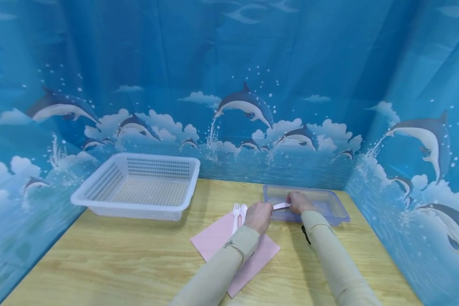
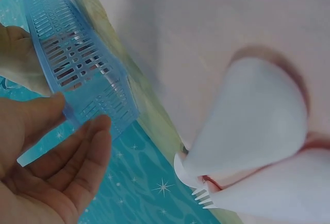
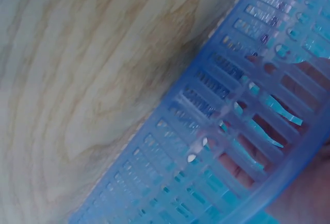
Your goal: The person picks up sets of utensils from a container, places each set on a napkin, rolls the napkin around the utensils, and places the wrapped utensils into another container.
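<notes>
White utensil [image 1: 281,206] spans the gap between a person's two hands, seen over the 8 o'clock side of the blue slotted basket [image 1: 330,206], at about 2 o'clock from the pink cloth [image 1: 213,237] on the desk [image 1: 99,259]. From my distant station I judge the step in hand to be two-handed handling of this one piece; the next move, as I read it, calls for a steady hold by one hand and room above the basket's rim. Its long axis runs roughly 9 to 3 o'clock, the 3 o'clock end slightly farther off; with both ends hidden, I cannot tell which is the handle. The right hand [image 1: 300,202] appears to have its fingers clamped on the 3 o'clock end. At 9 o'clock, the left hand [image 1: 259,216] has thumb and fingers apart in its wrist view; whether they touch the utensil I cannot tell. Fork [image 1: 236,214] and spoon [image 1: 243,211] lie on the cloth, heads toward 12 o'clock.
</notes>
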Demonstrator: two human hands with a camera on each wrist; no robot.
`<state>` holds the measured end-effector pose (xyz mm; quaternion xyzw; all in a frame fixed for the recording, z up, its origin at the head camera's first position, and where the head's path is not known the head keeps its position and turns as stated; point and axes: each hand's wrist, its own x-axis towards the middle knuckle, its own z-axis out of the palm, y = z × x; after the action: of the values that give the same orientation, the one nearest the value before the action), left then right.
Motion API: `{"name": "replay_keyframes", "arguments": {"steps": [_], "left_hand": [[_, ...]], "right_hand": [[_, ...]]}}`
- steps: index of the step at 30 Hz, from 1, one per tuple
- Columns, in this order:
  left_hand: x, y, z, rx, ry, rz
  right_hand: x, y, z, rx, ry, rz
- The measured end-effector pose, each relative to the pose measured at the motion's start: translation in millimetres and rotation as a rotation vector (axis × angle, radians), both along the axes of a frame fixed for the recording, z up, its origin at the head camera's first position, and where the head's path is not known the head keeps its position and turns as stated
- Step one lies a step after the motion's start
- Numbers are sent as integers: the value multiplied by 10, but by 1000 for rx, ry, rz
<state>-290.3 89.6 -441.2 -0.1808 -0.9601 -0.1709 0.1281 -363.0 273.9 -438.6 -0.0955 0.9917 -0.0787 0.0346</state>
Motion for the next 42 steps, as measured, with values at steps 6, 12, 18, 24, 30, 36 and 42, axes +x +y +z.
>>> {"name": "replay_keyframes", "arguments": {"steps": [6,12,18,24,30,36,42], "left_hand": [[-3,19,-21,-10,15,8],[10,37,-11,-13,24,12],[19,58,-5,-2,8,7],[11,46,-15,6,2,4],[3,19,-22,-10,-19,2],[11,-6,-25,-49,5,24],[54,-75,-25,-23,18,8]], "right_hand": [[-28,-5,10,13,-20,20],[-47,4,20,70,-58,37],[-26,37,46,115,-81,24],[-27,69,48,6,-48,31],[-64,111,41,-37,21,75],[-71,88,124,-121,72,61],[-27,37,188,-166,76,16]]}}
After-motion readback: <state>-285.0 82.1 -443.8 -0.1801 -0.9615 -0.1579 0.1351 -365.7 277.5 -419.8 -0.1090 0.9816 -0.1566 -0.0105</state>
